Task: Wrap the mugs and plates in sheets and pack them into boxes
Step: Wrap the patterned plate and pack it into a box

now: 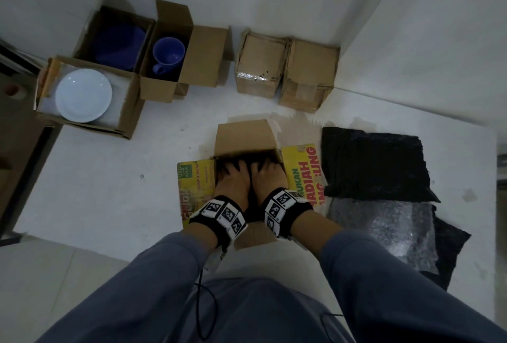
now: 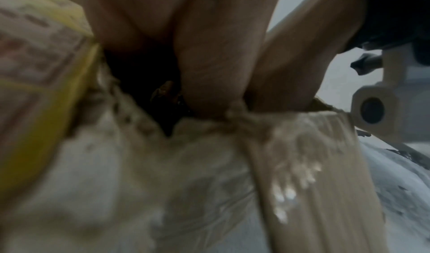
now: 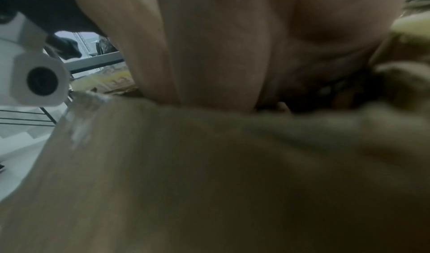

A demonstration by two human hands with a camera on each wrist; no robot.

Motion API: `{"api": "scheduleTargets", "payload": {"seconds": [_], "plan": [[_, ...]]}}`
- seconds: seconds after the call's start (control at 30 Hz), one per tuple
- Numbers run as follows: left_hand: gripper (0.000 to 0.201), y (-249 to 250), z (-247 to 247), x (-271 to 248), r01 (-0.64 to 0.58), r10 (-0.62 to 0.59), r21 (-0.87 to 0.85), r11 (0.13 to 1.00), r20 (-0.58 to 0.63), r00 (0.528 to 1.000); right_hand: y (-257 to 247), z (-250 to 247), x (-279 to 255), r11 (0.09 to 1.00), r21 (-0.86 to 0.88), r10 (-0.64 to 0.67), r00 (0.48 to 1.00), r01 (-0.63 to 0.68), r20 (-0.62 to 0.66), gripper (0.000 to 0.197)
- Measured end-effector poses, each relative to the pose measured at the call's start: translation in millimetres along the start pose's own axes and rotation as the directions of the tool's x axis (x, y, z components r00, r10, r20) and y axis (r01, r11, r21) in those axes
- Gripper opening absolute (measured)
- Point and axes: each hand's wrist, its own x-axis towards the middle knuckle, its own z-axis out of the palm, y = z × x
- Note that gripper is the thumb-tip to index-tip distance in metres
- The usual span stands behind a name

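A cardboard box with yellow printed flaps stands open on the floor in front of me. Both my hands reach down into it side by side. My left hand and right hand lie with fingers spread on a black wrapped bundle inside; the fingertips are lost in the dark. In the left wrist view the palm fills the top, beside a yellow flap. The right wrist view is filled by my right palm above a blurred cardboard flap. A blue mug and a white plate sit unwrapped in far boxes.
At the far left three open boxes hold the white plate, a blue plate and the mug. Two closed boxes stand against the wall. Black sheets and bubble wrap lie on the floor to the right.
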Motion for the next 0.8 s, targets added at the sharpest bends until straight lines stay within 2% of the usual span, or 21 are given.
{"api": "scheduleTargets", "payload": {"seconds": [0.17, 0.33, 0.4, 0.53, 0.67, 0.8], "plan": [[0.068, 1, -6, -4, -0.057, 0.054, 0.056, 0.997, 0.052, 0.997, 1, -3, -1, 0.999, 0.05, 0.007, 0.999, -0.009, 0.034, 0.049], [0.042, 2, -9, -22, -0.007, 0.014, 0.151, 0.989, -0.05, 0.999, -3, -8, -15, 0.996, 0.078, 0.033, 0.999, -0.031, -0.026, 0.04], [0.045, 1, -7, -25, -0.014, 0.034, 0.201, 0.979, -0.099, 0.994, -4, -7, -21, 0.996, 0.079, 0.032, 0.999, -0.029, -0.036, 0.04], [0.056, 7, 8, -29, 0.046, -0.029, 0.141, 0.989, -0.12, 0.992, -6, 0, -23, 0.996, 0.077, 0.04, 0.999, -0.038, -0.023, 0.057], [0.062, 9, 12, -28, 0.056, -0.049, 0.085, 0.995, -0.086, 0.995, -7, 3, -24, 0.994, 0.097, 0.059, 0.998, -0.058, -0.005, 0.071], [0.068, 6, 5, -26, 0.075, -0.074, 0.029, 0.997, -0.059, 0.996, -6, 0, -15, 0.983, 0.176, 0.052, 0.998, -0.057, 0.035, 0.067]]}}
